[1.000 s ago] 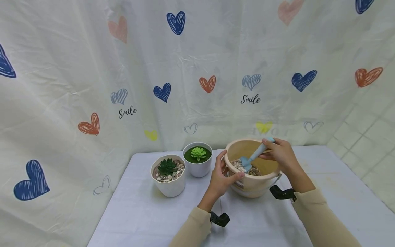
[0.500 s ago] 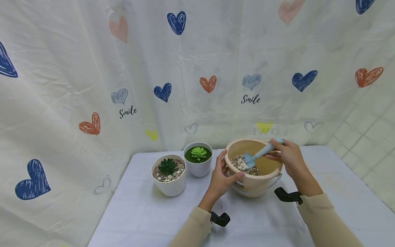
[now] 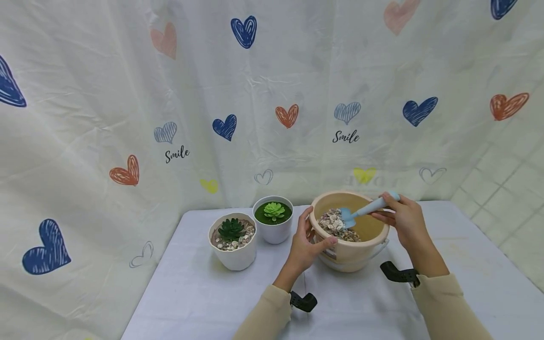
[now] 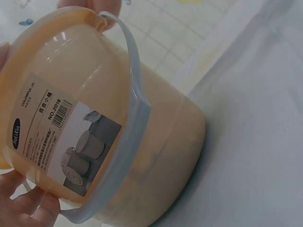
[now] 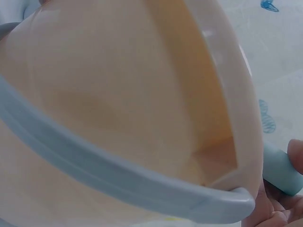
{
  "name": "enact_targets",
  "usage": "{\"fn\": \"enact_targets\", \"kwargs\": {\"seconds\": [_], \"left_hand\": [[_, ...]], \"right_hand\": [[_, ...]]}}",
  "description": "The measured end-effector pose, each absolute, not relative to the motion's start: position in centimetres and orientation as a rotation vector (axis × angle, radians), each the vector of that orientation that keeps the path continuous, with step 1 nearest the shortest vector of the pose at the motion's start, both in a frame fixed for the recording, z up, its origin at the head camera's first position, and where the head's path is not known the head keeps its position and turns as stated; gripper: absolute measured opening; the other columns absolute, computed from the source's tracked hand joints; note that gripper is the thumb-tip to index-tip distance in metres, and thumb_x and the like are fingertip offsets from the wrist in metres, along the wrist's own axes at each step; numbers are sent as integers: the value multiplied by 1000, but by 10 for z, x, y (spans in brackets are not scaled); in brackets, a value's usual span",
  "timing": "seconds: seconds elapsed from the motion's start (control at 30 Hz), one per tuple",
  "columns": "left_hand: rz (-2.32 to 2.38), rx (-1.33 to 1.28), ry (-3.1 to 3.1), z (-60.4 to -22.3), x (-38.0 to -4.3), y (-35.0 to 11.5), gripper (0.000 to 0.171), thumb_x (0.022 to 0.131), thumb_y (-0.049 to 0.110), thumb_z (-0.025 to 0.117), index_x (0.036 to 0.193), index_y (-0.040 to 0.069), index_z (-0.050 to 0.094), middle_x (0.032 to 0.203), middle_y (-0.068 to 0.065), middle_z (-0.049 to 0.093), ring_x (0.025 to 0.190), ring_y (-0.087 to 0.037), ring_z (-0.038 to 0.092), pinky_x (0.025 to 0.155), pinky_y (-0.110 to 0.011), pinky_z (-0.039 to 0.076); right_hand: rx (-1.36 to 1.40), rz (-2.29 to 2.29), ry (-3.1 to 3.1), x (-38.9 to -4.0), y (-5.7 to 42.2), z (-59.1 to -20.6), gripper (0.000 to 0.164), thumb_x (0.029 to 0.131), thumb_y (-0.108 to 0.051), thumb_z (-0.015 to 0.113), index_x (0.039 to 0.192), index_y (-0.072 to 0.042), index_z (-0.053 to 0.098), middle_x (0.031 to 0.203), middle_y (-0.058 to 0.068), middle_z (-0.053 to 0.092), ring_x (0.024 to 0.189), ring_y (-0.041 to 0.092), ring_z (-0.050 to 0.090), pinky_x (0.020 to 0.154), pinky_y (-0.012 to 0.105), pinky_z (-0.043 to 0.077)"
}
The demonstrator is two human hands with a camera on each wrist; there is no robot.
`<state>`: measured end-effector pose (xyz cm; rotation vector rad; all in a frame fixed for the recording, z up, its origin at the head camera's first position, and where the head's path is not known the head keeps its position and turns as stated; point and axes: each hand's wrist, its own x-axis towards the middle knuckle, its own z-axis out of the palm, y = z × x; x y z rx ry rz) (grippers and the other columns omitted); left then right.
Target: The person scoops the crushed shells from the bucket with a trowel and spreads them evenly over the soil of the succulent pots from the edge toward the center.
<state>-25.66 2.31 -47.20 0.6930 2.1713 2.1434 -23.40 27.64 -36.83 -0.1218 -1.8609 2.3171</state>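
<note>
A beige plastic bucket (image 3: pixel 352 259) with small stones (image 3: pixel 335 224) inside stands on the table. My left hand (image 3: pixel 302 248) grips its left rim, thumb over the near edge and fingers around the side. With my right hand (image 3: pixel 405 219) I hold a light blue toy shovel (image 3: pixel 374 206) by its handle, its blade down against the stones. In the left wrist view the bucket's label (image 4: pixel 71 137) and grey-blue carrying handle (image 4: pixel 135 123) show. The right wrist view has the bucket wall (image 5: pixel 118 94) in front, hiding the blade; part of the shovel handle (image 5: pixel 279 170) shows beyond the rim.
Left of the bucket stand two white pots: one with a dark green succulent (image 3: pixel 231 229) among pebbles, one with a bright green succulent (image 3: pixel 274 210). A white cloth covers the table (image 3: pixel 204 302). Behind it hangs a heart-printed curtain (image 3: pixel 297 71).
My right hand has moved to the right with the shovel, whose blade has shifted right and slightly up over the stones. My left hand and the bucket stay in place.
</note>
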Motion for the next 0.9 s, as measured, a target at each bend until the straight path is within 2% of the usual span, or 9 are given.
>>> {"fn": "enact_targets", "kwargs": {"seconds": [0.13, 0.5, 0.9], "left_hand": [[2143, 694, 2174, -471, -256, 23, 96, 77, 48, 77, 151, 39, 16, 153, 10, 37, 139, -11, 39, 113, -47, 32], [2159, 690, 2162, -472, -256, 25, 95, 77, 49, 76, 151, 40, 17, 153, 12, 37, 139, -11, 38, 113, -47, 33], [2061, 632, 2230, -462, -247, 18, 92, 80, 50, 73, 151, 41, 14, 155, 9, 32, 142, -12, 35, 112, -43, 36]], "right_hand": [[-123, 2331, -1822, -234, 276, -370, 25, 94, -33, 59, 105, -11, 62, 96, 1, 62, 78, 17, 73, 72, 28, 57], [-105, 2436, -1612, -229, 278, -374, 20, 91, -28, 63, 101, -11, 65, 85, 2, 68, 77, 20, 74, 69, 28, 57], [-56, 2516, -1439, -224, 280, -377, 20, 92, -23, 62, 100, -5, 65, 89, 7, 66, 79, 26, 74, 70, 31, 57]]}}
